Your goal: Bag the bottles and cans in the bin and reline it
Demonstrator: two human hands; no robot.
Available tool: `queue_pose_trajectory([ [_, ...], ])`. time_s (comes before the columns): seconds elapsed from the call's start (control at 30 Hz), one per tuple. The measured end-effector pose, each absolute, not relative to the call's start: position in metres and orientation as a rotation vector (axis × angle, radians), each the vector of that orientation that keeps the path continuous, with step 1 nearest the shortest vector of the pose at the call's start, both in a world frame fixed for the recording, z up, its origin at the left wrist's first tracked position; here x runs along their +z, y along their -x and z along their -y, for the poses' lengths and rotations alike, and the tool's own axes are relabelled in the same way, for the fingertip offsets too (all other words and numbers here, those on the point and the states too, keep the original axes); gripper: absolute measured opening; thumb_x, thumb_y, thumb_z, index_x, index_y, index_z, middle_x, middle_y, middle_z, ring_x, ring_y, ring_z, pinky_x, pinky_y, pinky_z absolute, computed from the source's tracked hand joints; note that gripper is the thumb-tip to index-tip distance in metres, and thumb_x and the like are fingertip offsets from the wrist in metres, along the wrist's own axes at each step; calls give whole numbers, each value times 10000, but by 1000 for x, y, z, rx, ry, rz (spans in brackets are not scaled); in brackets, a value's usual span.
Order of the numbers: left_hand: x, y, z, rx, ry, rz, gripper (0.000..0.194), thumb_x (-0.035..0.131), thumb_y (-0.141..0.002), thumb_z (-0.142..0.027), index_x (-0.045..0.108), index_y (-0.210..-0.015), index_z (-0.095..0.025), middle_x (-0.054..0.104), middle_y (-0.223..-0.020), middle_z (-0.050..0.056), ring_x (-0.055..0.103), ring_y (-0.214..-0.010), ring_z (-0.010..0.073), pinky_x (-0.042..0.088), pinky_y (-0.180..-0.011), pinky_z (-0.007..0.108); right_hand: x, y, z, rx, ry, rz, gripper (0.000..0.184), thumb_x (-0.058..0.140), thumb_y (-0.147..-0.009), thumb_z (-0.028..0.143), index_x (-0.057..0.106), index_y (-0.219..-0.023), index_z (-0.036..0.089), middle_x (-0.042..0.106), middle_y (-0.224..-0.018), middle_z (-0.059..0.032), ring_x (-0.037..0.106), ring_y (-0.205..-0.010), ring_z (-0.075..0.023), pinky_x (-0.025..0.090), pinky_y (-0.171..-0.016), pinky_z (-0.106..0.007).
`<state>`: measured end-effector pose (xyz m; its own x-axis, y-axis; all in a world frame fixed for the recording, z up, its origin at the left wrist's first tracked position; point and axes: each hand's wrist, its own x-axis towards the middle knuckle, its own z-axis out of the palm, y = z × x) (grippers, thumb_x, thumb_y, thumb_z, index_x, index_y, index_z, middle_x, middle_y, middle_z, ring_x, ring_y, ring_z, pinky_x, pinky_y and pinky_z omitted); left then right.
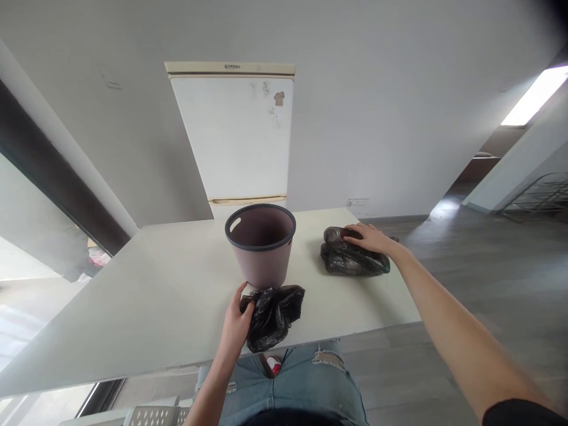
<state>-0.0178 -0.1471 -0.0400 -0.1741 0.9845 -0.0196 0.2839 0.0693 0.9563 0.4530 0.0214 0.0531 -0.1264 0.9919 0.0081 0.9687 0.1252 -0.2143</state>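
Note:
A mauve waste bin (262, 260) with a dark rim stands upright on the table. In front of it, my left hand (237, 319) pinches the edge of a black plastic bag (273, 319), its mouth partly spread towards me. Off to the right, my right hand (370, 238) is curled over a bottle (332, 235) lying on its side; the round end of the bottle faces left. Beneath that bottle rests a second black plastic bag (352, 260), bulging with contents I cannot make out.
The pale tabletop (177, 290) reaches well to the left, and its near edge runs just before my jeans (302, 384). Behind the table stands a white fridge (239, 136) against a grey wall. A perforated grey seat (153, 416) shows at the bottom left.

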Motion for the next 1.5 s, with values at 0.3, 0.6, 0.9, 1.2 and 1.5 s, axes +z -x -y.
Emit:
queue_pose_trajectory([
  [0.3,-39,11,153,1086,-1288,-1577,740,600,-863,-363,500,-1567,-158,778,-1148,97,713,-1101,280,505,-1021,395,43,-438,48,167,1964,2239,734,350,-947,803,469,-1544,392,530,-1556,-123,424,-1450,-467,393,-1118,-734],
  [0.6,-13,13,165,1041,-1515,-1572,305,590,-898,-344,748,-1119,-206,794,-1025,85,734,-984,279,534,-922,375,66,-386,101,-36,1669,1717,584,509,-974,686,620,-1380,279,644,-1354,-162,564,-1309,-404,479,-1099,-587],
  [0.9,48,-13,196,1223,-1608,-1556,333,522,-1015,-464,750,-1014,-221,787,-967,47,718,-877,228,508,-806,287,28,-224,215,967,1142,1612,306,668,-957,435,757,-1192,261,755,-1158,-77,703,-1034,-265,570,-906,-375],
  [1.2,67,54,161,1458,-1623,-2007,357,491,-984,-462,594,-745,-218,582,-612,-14,480,-574,143,358,-597,248,31,-260,187,754,1158,823,209,737,-868,379,740,-1028,245,754,-1060,-30,672,-964,-220,550,-854,-349],
  [1.5,67,67,174,1429,-1611,-2262,312,485,-1009,-404,705,-1125,-216,740,-1170,118,675,-1072,292,488,-898,377,59,-269,198,1058,1046,536,276,759,-909,465,715,-1121,294,758,-1212,-17,739,-1023,-218,633,-799,-320],
])
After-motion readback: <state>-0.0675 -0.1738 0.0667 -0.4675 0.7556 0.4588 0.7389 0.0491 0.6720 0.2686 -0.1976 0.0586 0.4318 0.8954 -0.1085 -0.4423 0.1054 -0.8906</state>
